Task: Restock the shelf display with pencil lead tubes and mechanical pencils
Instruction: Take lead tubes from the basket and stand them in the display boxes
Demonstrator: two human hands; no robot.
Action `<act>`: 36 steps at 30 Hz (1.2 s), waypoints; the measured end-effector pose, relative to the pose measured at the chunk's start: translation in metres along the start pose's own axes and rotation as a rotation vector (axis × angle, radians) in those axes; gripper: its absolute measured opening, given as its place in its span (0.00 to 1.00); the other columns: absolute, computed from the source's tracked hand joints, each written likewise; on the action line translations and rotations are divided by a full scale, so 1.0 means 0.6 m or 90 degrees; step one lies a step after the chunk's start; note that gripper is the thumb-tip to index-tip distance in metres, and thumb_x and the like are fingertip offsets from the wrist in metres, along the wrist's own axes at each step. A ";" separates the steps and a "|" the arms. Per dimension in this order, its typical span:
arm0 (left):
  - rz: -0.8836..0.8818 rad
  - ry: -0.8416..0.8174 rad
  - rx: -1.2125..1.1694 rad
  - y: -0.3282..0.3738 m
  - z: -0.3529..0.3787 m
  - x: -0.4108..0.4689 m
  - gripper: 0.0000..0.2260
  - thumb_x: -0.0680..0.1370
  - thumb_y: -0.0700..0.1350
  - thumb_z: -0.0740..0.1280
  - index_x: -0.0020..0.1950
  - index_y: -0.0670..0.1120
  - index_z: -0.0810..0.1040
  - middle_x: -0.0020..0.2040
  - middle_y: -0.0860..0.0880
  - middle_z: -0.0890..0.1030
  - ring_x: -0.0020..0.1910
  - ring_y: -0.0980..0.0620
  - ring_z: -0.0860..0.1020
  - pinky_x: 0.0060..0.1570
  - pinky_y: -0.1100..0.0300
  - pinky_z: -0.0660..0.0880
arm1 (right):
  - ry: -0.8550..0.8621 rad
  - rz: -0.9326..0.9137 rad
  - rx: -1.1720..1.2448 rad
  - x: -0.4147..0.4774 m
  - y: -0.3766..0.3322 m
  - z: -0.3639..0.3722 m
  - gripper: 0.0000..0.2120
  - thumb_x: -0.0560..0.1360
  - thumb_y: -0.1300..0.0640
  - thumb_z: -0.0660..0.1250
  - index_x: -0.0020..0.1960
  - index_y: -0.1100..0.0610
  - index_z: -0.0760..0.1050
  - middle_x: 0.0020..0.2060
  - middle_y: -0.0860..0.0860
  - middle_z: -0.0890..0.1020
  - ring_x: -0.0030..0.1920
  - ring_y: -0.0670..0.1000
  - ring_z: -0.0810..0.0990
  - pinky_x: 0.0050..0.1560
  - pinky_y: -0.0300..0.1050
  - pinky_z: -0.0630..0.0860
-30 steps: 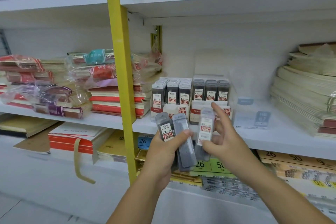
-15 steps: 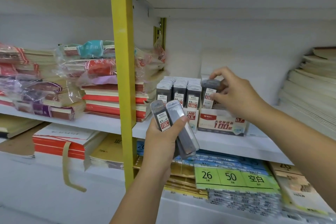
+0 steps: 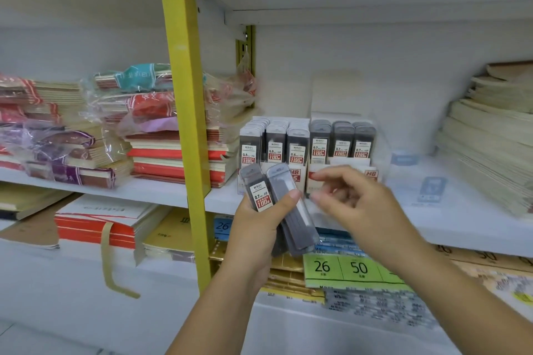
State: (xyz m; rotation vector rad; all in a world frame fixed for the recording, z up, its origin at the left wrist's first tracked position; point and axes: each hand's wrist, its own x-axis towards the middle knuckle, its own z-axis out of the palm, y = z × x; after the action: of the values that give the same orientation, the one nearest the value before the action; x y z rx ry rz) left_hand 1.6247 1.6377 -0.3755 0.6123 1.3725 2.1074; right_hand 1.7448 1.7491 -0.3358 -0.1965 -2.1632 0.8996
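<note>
1. Just right of the yellow upright (image 3: 184,95), the left hand (image 3: 253,242) grips two fanned lead tubes (image 3: 261,196), thumb across them, at the shelf (image 3: 461,219) front edge.
2. Right hand (image 3: 357,207), blurred, fingers loosely curled and seemingly empty, hovers beside the tubes, before the 0.7 display box (image 3: 370,174).
3. Bare shelf lies between that box and the notebook stack (image 3: 490,150) at right.
4. Wrapped notebooks (image 3: 72,135) fill the white shelving left of the upright.
</note>
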 end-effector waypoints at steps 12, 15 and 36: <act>-0.013 -0.081 -0.012 -0.013 0.013 -0.035 0.18 0.73 0.53 0.72 0.63 0.53 0.79 0.56 0.43 0.86 0.53 0.41 0.85 0.38 0.51 0.82 | -0.048 0.066 0.019 -0.062 0.027 0.030 0.25 0.72 0.52 0.73 0.66 0.40 0.71 0.51 0.41 0.73 0.49 0.41 0.76 0.49 0.35 0.77; -0.010 -0.087 -0.022 -0.015 0.018 -0.036 0.20 0.71 0.51 0.73 0.63 0.50 0.79 0.56 0.42 0.86 0.53 0.42 0.85 0.48 0.44 0.82 | -0.026 0.079 0.075 -0.061 0.029 0.023 0.21 0.73 0.59 0.72 0.62 0.41 0.76 0.51 0.44 0.78 0.47 0.42 0.79 0.46 0.34 0.78; 0.017 0.027 0.001 0.004 0.003 -0.006 0.10 0.75 0.49 0.75 0.56 0.55 0.83 0.50 0.50 0.86 0.47 0.47 0.83 0.30 0.59 0.78 | 0.085 0.042 0.153 0.043 -0.015 -0.053 0.41 0.70 0.68 0.72 0.59 0.23 0.63 0.48 0.43 0.82 0.46 0.43 0.85 0.37 0.41 0.82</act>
State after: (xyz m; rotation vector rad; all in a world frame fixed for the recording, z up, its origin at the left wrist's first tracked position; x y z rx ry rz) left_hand 1.6280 1.6356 -0.3727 0.5931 1.3956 2.1523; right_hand 1.7508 1.7700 -0.3001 -0.2032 -1.9167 1.1427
